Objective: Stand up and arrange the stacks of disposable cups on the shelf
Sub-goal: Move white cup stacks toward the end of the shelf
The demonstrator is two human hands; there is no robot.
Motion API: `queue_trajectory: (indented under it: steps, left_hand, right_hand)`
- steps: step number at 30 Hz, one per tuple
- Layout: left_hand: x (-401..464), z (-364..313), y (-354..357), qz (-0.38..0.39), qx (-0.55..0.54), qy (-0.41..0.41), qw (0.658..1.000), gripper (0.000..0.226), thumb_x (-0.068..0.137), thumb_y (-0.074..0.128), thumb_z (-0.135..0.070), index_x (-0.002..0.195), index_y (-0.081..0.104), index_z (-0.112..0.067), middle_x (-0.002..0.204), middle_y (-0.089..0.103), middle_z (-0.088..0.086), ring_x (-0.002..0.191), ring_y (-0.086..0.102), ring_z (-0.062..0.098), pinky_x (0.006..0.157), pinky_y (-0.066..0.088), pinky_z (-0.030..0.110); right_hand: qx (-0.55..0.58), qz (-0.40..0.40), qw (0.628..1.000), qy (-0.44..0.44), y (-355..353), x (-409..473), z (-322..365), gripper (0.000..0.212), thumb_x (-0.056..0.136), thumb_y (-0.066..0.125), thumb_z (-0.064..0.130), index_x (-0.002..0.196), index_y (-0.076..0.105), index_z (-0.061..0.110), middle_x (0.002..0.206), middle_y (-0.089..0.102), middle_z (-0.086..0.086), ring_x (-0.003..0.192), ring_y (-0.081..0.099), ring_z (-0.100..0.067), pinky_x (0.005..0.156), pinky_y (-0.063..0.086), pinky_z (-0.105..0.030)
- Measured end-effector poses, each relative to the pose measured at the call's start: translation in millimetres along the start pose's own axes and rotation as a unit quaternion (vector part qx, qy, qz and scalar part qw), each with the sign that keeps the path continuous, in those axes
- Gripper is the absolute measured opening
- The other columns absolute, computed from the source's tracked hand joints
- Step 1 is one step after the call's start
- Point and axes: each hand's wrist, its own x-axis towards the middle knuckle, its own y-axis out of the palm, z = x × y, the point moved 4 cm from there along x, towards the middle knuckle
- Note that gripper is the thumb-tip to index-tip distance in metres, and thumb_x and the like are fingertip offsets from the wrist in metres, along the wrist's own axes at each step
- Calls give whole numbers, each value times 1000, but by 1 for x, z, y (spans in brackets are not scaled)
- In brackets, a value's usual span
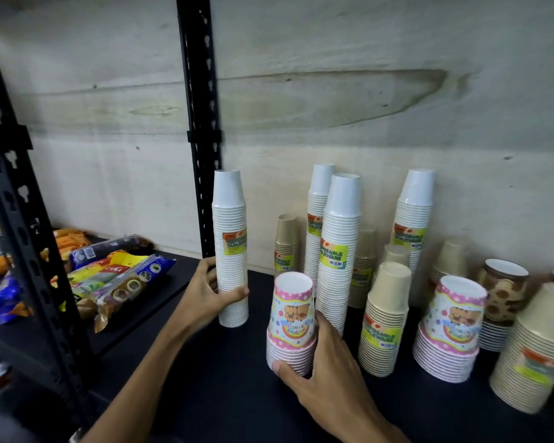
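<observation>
White cup stack [231, 251], pink cartoon-print stack [291, 324], beige stack [385, 318], black shelf [224, 394].

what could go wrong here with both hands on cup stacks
1. The left hand grips the tall white stack low down; being so tall and narrow, it could tip or buckle above the grip if moved quickly.
2. The right hand holds the birthday-print stack close to another tall white stack; a nudge might topple that one into the stacks behind.
</observation>
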Motion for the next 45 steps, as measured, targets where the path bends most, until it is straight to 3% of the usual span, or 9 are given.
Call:
queue_trajectory:
  steps: [7,13,16,20,28,39,45]
  left_hand:
    - [-12,10,13,9,101,26,995,97,56,93,-38,129,29,-32,118,51,-22,108,55,-4,86,46,18]
    - [-4,20,7,6,69,5,998,87,55,94,-29,123,39,-30,121,61,-9,109,63,5,89,52,23]
    - [-5,19,8,13,61,9,998,78,57,92,-26,115,42,-39,116,65,-10,103,66,-1,86,55,25]
    - [-5,21,7,23,52,11,998,82,57,94,-30,123,45,-34,120,65,-9,111,64,5,93,55,32]
    - [-4,22,11,44,42,9,998,89,58,92,-30,131,43,-30,118,66,-6,107,66,6,90,55,31]
    - [-2,27,12,41,46,6,998,72,63,91,-21,122,50,-29,115,69,-3,103,67,2,80,54,22]
    - [-2,31,11,41,54,-1,998,80,57,93,-28,125,49,-29,115,67,-6,102,67,2,83,53,24]
  right_hand:
    - [31,-10,999,16,-1,-2,-6,102,76,71,59,153,10,31,152,30,18,137,34,1,113,33,-20]
    - [29,-14,999,5,-3,-4,-6,88,78,70,57,149,22,35,140,35,22,130,38,4,106,33,-14]
    - [29,-16,999,7,-4,-5,-7,89,79,70,55,150,22,34,140,35,22,131,38,3,107,32,-14]
    - [29,-19,999,7,-4,-6,-7,88,79,70,55,150,21,34,140,34,21,132,37,3,107,31,-13]
    - [42,-20,999,4,-3,-2,-4,97,77,71,59,151,14,33,145,32,20,133,35,3,108,32,-14]
    - [43,-16,999,12,-5,-4,-8,95,71,70,61,149,21,37,142,36,20,129,39,3,108,35,-16]
    - [33,-18,999,25,-18,-16,-10,95,72,72,61,147,20,36,141,36,20,129,39,3,108,33,-15]
